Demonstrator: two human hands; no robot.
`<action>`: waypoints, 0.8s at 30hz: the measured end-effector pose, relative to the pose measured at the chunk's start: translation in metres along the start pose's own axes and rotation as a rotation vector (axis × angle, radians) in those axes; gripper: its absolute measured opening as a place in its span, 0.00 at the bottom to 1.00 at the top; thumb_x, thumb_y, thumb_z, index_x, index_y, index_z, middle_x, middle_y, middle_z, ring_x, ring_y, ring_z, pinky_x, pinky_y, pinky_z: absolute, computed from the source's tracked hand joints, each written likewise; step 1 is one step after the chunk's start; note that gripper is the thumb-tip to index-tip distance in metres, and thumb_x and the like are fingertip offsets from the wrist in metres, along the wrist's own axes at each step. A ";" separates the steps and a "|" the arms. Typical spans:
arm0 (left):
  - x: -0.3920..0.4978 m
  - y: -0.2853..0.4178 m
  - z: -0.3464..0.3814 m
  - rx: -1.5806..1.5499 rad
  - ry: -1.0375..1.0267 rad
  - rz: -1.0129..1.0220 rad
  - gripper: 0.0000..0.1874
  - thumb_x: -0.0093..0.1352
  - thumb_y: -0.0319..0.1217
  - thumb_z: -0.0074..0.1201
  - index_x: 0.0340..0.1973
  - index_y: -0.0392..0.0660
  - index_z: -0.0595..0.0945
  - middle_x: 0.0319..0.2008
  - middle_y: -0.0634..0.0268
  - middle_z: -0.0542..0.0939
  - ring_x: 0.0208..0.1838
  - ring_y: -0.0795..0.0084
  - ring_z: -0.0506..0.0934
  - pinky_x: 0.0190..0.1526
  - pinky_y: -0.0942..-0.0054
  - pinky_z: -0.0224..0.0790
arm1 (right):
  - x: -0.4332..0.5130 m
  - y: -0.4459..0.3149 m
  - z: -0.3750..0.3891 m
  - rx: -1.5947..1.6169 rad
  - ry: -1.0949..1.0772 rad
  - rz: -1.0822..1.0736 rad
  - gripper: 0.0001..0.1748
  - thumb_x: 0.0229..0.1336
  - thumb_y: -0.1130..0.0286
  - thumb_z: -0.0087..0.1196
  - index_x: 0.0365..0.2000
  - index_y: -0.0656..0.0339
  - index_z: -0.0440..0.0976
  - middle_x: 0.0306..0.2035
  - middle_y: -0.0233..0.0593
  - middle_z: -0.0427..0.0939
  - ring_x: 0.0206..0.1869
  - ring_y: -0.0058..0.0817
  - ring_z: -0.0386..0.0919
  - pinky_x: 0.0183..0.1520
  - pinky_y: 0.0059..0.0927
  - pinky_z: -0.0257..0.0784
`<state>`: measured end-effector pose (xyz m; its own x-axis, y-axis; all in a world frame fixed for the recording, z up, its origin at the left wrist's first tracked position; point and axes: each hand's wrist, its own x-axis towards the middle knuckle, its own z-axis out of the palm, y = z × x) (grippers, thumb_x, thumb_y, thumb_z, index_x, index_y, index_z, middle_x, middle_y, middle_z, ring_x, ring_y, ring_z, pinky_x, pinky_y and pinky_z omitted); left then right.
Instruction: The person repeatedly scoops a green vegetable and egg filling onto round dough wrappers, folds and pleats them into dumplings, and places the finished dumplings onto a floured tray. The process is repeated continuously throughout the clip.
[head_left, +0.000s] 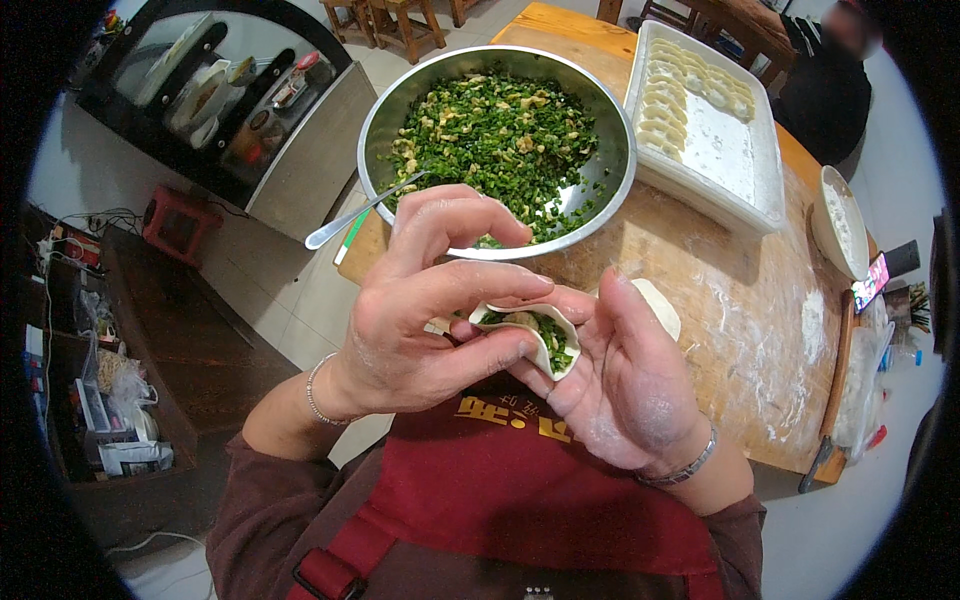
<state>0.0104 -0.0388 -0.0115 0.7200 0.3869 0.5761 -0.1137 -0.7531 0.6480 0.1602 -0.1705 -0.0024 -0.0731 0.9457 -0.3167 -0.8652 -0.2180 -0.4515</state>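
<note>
A round dough wrapper (568, 346), half folded around chopped green filling (556, 349), is held between my two hands. My left hand (420, 322) pinches its rim with thumb and index finger, the other fingers raised and curled. My right hand (626, 382), palm up and dusted with flour, cradles the wrapper on its fingers. The wrapper's mouth is open, showing greens inside. Partly hidden behind my right thumb, another pale wrapper (660, 307) lies on the floured wooden board. Beyond my hands stands a large steel bowl (628, 142) of chopped greens and yellow bits, with a metal spoon (337, 229) leaning over its rim.
A white plastic tray (720, 161) holds rows of dumplings at the back right. At the right are a bowl of flour (840, 225), a phone (871, 283) and plastic bags (862, 390). A glass-fronted cabinet (225, 97) stands left. A person (825, 82) sits at the far right.
</note>
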 end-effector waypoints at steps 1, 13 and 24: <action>0.000 0.000 0.001 -0.035 0.001 -0.016 0.21 0.52 0.26 0.73 0.43 0.47 0.89 0.51 0.58 0.78 0.57 0.56 0.71 0.57 0.62 0.66 | 0.000 0.000 -0.001 0.013 -0.006 0.006 0.41 0.78 0.45 0.23 0.64 0.77 0.61 0.62 0.58 0.73 0.63 0.38 0.75 0.71 0.38 0.67; 0.004 0.004 -0.005 0.192 -0.101 0.167 0.20 0.56 0.35 0.73 0.45 0.53 0.90 0.48 0.62 0.77 0.54 0.57 0.69 0.54 0.60 0.65 | 0.006 0.010 -0.026 0.323 -0.345 -0.044 0.46 0.77 0.40 0.27 0.67 0.79 0.57 0.62 0.55 0.72 0.62 0.34 0.75 0.67 0.34 0.70; 0.004 0.008 -0.004 0.241 -0.077 0.219 0.14 0.52 0.32 0.74 0.36 0.55 0.90 0.45 0.66 0.79 0.53 0.57 0.69 0.53 0.61 0.65 | -0.003 0.002 -0.009 0.138 -0.190 -0.040 0.45 0.77 0.41 0.25 0.66 0.78 0.60 0.61 0.50 0.73 0.62 0.31 0.74 0.69 0.34 0.66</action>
<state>0.0089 -0.0414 -0.0018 0.7471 0.1677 0.6432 -0.1129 -0.9216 0.3714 0.1627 -0.1761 -0.0098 -0.1184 0.9841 -0.1326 -0.9280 -0.1572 -0.3379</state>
